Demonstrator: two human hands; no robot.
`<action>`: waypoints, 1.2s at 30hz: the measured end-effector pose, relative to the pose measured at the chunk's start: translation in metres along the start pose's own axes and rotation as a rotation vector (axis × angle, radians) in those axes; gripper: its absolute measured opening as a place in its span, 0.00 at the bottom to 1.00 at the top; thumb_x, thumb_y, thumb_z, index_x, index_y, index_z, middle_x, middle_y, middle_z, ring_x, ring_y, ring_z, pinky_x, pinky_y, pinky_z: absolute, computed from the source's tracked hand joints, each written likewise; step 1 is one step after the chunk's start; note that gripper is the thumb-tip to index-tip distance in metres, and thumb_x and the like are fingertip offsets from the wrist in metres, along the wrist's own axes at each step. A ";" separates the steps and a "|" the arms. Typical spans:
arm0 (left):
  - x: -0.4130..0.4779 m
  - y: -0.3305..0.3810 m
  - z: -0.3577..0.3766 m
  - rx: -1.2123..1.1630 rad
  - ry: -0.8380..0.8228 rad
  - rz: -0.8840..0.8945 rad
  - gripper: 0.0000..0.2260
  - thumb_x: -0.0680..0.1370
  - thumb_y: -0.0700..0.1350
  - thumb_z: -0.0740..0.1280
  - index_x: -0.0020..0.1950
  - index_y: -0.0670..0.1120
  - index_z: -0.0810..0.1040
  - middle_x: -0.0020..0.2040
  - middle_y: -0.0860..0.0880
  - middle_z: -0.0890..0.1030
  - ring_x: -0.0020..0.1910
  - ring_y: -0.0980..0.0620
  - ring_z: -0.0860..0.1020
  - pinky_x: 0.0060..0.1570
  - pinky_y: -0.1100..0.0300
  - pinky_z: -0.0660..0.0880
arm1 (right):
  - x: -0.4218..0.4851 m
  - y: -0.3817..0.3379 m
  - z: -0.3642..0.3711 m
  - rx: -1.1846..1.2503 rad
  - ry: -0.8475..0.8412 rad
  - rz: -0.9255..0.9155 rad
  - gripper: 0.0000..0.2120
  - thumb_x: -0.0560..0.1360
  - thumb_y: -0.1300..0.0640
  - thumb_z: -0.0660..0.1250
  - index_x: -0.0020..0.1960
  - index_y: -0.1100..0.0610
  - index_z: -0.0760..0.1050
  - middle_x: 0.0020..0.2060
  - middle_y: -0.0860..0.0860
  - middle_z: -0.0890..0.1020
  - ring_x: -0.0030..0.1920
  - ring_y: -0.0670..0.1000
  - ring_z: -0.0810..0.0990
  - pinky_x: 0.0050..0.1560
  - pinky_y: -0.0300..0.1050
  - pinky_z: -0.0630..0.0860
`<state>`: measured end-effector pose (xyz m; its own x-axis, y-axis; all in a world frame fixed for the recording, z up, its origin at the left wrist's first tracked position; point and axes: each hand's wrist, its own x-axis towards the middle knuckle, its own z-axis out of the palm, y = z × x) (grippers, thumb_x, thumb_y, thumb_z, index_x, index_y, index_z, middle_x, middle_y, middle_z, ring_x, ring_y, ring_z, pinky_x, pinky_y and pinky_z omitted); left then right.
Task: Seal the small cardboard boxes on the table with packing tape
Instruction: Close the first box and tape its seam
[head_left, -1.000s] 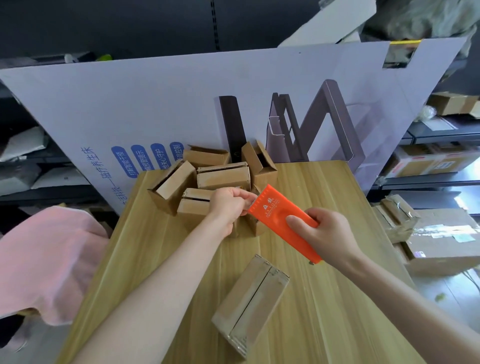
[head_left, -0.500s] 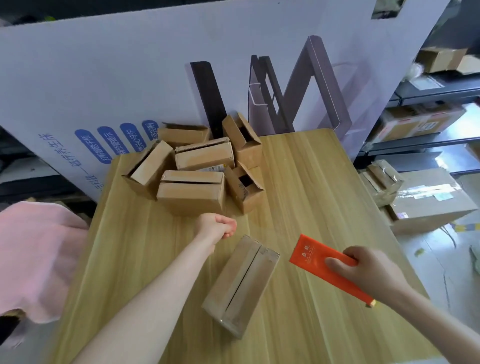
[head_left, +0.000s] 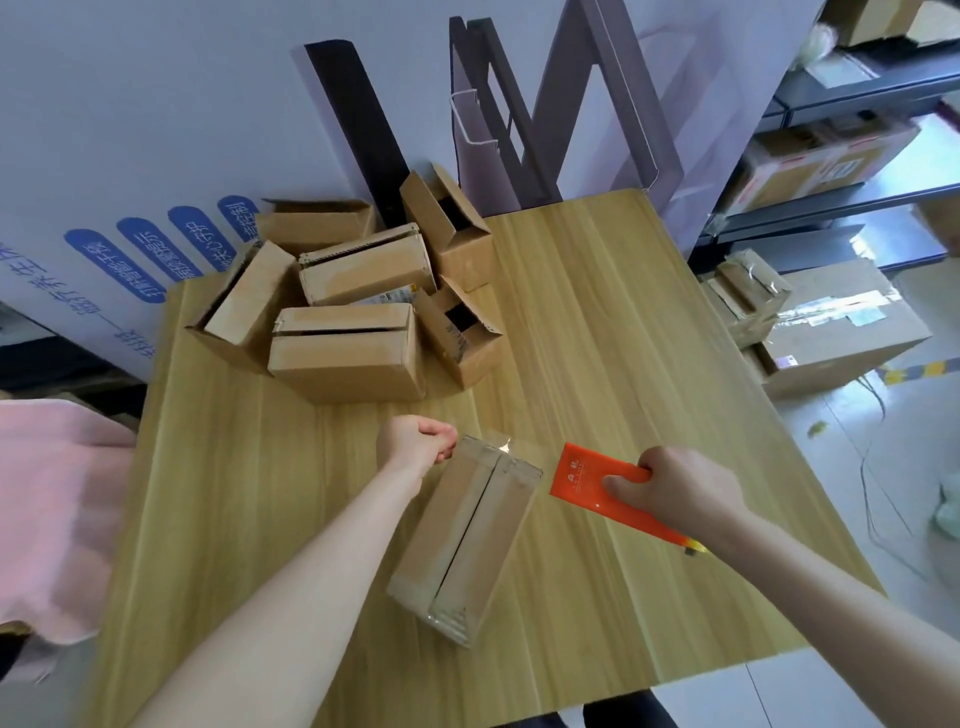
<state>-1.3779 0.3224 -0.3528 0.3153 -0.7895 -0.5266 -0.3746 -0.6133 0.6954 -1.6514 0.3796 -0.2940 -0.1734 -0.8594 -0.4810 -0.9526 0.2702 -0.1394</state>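
Pink cloth (head_left: 52, 519) lies left of the table (head_left: 623, 338). Blue Chinese labels mark the white board (head_left: 156, 130) behind the open boxes (head_left: 348, 353). My left hand (head_left: 415, 441) curls at the near box's (head_left: 467, 535) far corner, grip unclear. My right hand (head_left: 675, 488) grips the orange tape cutter (head_left: 582, 480), print unreadable.

My right hand (head_left: 680, 493) hides part of the orange tool (head_left: 576, 475); its print is unreadably small. The pink cloth (head_left: 52, 509) is cropped left.

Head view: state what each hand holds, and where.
Right hand grips the orange dispenser by its middle. Left hand curls at the far corner of the near box; hold unclear.
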 end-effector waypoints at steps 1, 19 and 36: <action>0.000 -0.001 0.003 -0.009 0.007 -0.008 0.01 0.72 0.41 0.75 0.41 0.44 0.85 0.36 0.49 0.84 0.31 0.55 0.79 0.40 0.63 0.78 | 0.003 -0.002 0.002 -0.003 -0.007 -0.004 0.22 0.71 0.34 0.63 0.43 0.54 0.78 0.34 0.47 0.78 0.36 0.49 0.79 0.28 0.38 0.66; -0.040 -0.032 0.019 0.061 -0.038 0.169 0.21 0.80 0.52 0.62 0.72 0.48 0.69 0.68 0.51 0.74 0.67 0.52 0.72 0.65 0.60 0.68 | 0.023 -0.033 0.002 -0.166 0.078 -0.141 0.20 0.72 0.38 0.60 0.38 0.54 0.74 0.31 0.47 0.75 0.35 0.51 0.76 0.28 0.39 0.62; -0.045 -0.032 0.041 -0.131 0.154 0.090 0.20 0.81 0.48 0.63 0.72 0.44 0.70 0.68 0.49 0.74 0.69 0.50 0.70 0.61 0.65 0.63 | 0.041 -0.070 0.025 -0.163 0.053 -0.117 0.12 0.74 0.46 0.61 0.38 0.53 0.69 0.37 0.50 0.76 0.46 0.55 0.81 0.39 0.42 0.69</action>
<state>-1.4158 0.3764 -0.3715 0.4192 -0.8221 -0.3853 -0.2937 -0.5244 0.7992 -1.5853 0.3360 -0.3259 -0.0683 -0.9037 -0.4227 -0.9941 0.0974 -0.0475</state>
